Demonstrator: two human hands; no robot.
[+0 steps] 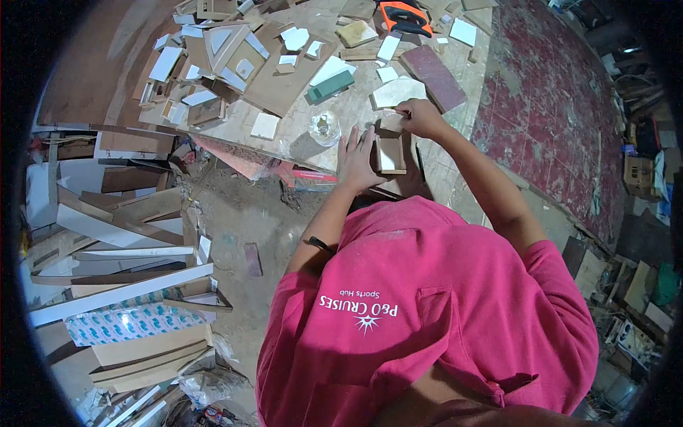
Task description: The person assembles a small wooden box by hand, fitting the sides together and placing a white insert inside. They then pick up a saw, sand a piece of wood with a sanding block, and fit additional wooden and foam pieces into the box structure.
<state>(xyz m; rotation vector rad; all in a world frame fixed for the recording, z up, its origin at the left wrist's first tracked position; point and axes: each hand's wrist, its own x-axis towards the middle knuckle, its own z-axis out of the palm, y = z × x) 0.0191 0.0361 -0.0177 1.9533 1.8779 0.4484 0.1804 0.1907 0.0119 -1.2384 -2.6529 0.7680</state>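
A small open wooden box [390,155] with a pale inside lies at the near edge of the worktable. My left hand [358,161] rests along its left side, fingers stretched out and touching the box. At the far right corner of the box is my right hand [421,118], its fingers closed in a pinch. A thin tip shows at those fingers, but what they hold is too small to make out. Right of the box lies a thin dark stick-like item [420,164]. Beyond it sits a white-faced board piece [398,92], and a clear round container [324,128] stands left.
Wood offcuts [265,126], a green block [331,87], a reddish-brown board [434,77] and an orange-handled saw [405,18] lie on the worktable [299,107]. Stacked boards [135,285] fill the left floor area. A worn red surface [548,107] extends right.
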